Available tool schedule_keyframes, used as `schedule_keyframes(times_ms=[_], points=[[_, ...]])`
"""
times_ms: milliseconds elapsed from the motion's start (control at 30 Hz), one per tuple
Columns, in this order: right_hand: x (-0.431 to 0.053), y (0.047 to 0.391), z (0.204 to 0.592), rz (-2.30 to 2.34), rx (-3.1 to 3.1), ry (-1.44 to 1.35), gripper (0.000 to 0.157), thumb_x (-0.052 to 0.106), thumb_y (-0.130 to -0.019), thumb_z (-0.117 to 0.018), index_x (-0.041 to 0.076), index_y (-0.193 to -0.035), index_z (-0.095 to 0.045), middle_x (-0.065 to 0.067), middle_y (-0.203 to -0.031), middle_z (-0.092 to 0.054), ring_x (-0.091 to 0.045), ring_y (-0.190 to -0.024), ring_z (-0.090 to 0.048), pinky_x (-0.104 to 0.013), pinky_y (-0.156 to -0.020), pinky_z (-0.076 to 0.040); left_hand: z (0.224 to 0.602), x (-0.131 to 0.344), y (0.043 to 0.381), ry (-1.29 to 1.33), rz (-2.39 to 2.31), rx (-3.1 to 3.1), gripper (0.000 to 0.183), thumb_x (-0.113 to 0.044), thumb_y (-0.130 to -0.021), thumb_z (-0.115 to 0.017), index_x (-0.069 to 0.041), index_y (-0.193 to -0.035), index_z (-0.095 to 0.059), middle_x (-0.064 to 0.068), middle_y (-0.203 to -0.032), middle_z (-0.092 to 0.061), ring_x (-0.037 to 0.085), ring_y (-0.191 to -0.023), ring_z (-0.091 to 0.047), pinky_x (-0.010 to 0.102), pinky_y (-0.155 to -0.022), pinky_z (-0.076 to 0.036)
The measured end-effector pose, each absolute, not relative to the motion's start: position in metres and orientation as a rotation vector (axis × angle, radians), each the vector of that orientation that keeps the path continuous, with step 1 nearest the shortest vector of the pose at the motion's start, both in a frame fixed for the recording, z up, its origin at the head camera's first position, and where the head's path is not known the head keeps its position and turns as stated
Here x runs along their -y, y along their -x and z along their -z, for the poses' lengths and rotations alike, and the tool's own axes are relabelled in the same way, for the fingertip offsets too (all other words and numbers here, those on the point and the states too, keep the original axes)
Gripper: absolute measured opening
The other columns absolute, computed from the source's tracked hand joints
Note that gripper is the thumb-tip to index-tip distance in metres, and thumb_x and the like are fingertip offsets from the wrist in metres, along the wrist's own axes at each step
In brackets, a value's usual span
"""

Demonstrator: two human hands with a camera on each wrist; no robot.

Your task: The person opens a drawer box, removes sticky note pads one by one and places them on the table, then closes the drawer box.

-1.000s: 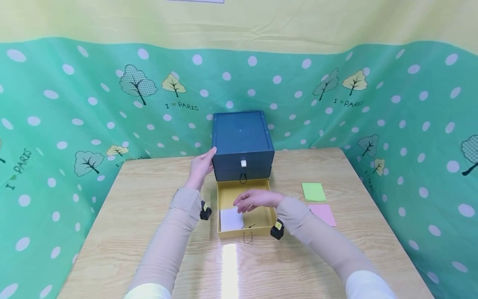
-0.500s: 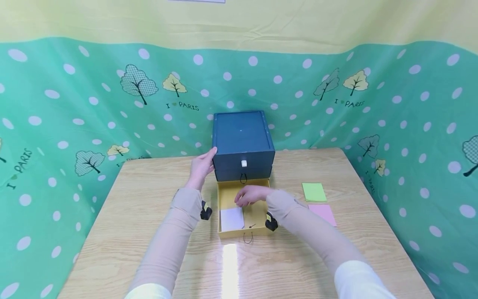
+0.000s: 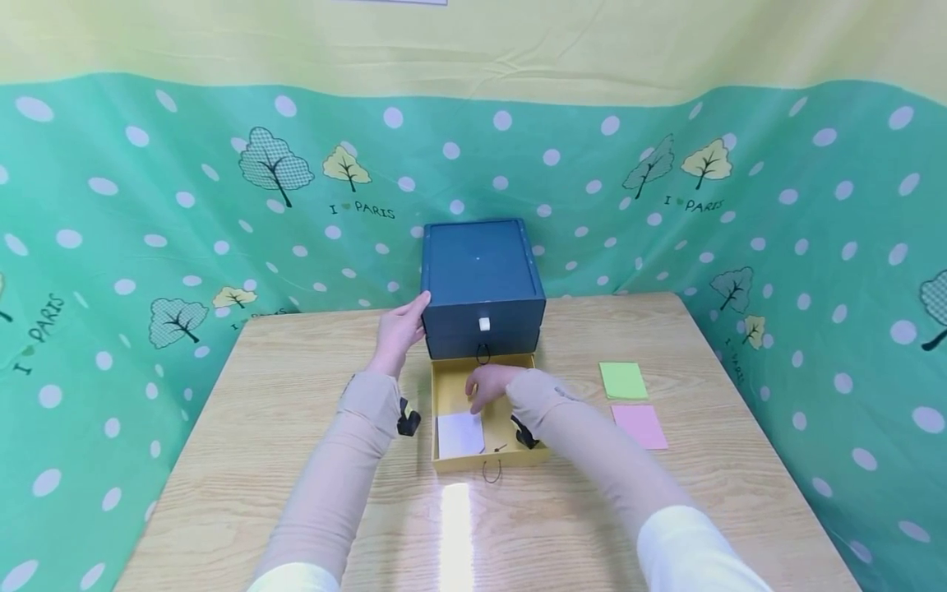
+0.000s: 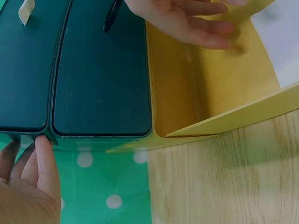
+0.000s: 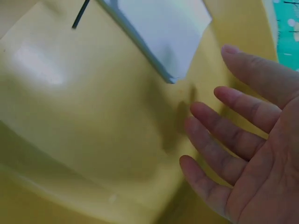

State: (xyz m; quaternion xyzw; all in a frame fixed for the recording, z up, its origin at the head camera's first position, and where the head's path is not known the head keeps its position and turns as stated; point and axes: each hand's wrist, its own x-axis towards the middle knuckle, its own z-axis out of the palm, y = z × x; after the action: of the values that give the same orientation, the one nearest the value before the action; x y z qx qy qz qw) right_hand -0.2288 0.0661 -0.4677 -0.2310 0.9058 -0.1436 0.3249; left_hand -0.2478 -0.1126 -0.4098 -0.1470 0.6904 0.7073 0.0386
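Observation:
A dark blue drawer box [image 3: 481, 263] stands at the back of the table, its lower yellow drawer [image 3: 543, 455] pulled out. My left hand [image 3: 399, 330] touches the box's left side near the front top corner; its fingers [image 4: 45, 158] are fairly straight against the edge. Inside the drawer, a white pad of paper [image 3: 460, 436] lies at the front left. My right hand [image 3: 494, 384] reaches into the drawer behind the pad, fingers spread and loosely bent, holding nothing. In the right wrist view, a gap shows between those fingers [image 5: 233, 135] and the pad.
Green sticky notes [image 3: 623, 381] and pink sticky notes [image 3: 639, 426] lie on the table [image 3: 296, 460] right of the drawer. A white knob [image 3: 484, 324] sits on the upper drawer front. A thin black cord loop [image 3: 491, 473] hangs from the yellow drawer's front.
My right hand has moved left and slightly back, lower into the drawer, its arm swinging left with it. The left hand stays against the box. Pad and sticky notes stay put.

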Motion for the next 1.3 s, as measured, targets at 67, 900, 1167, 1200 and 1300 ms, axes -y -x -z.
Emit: schedule_keyframes(times_ms=[67, 900, 1167, 1200, 1300], points=[[-0.065, 0.229, 0.47, 0.371, -2.377, 0.581, 0.039, 0.027, -0.083, -0.073, 0.014, -0.118, -0.063, -0.002, -0.126, -0.059, -0.022, -0.118, -0.053, -0.036, -0.101, -0.044, 0.41, 0.112, 0.248, 0.445, -2.169, -2.114, 0.06, -0.046, -0.086, -0.066, -0.011, -0.133, -0.055, 0.009, -0.142, -0.048, 0.025, -0.129, -0.048, 0.035, -0.104, -0.045], [-0.054, 0.24, 0.496, 0.332, -2.39, 0.589, 0.035, 0.027, -0.067, -0.086, 0.016, -0.083, -0.057, 0.004, -0.08, -0.052, -0.012, -0.074, -0.047, -0.025, -0.061, -0.041, 0.403, 0.114, 0.246, 0.429, -2.188, -2.128, 0.062, -0.046, -0.087, -0.065, -0.008, -0.134, -0.054, 0.013, -0.14, -0.049, 0.027, -0.127, -0.05, 0.036, -0.104, -0.045], [-0.049, 0.236, 0.5, 0.188, -2.422, 0.67, 0.036, 0.026, -0.066, -0.087, 0.018, -0.069, -0.051, 0.005, -0.068, -0.048, -0.011, -0.064, -0.043, -0.023, -0.054, -0.038, 0.41, 0.114, 0.246, 0.441, -2.169, -2.121, 0.061, -0.047, -0.086, -0.065, -0.01, -0.133, -0.055, 0.01, -0.141, -0.049, 0.026, -0.128, -0.049, 0.035, -0.104, -0.045], [-0.048, 0.235, 0.5, 0.16, -2.427, 0.685, 0.037, 0.026, -0.066, -0.087, 0.018, -0.068, -0.051, 0.006, -0.067, -0.048, -0.01, -0.063, -0.043, -0.023, -0.054, -0.038, 0.41, 0.114, 0.246, 0.438, -2.171, -2.118, 0.061, -0.047, -0.086, -0.065, -0.009, -0.133, -0.055, 0.01, -0.141, -0.049, 0.026, -0.128, -0.049, 0.035, -0.104, -0.045], [-0.044, 0.233, 0.499, 0.075, -2.444, 0.716, 0.037, 0.028, -0.065, -0.088, 0.018, -0.066, -0.052, 0.006, -0.065, -0.047, -0.01, -0.061, -0.042, -0.023, -0.052, -0.038, 0.409, 0.112, 0.244, 0.436, -2.181, -2.113, 0.061, -0.045, -0.087, -0.065, -0.007, -0.133, -0.055, 0.011, -0.14, -0.05, 0.027, -0.127, -0.05, 0.036, -0.104, -0.045]])
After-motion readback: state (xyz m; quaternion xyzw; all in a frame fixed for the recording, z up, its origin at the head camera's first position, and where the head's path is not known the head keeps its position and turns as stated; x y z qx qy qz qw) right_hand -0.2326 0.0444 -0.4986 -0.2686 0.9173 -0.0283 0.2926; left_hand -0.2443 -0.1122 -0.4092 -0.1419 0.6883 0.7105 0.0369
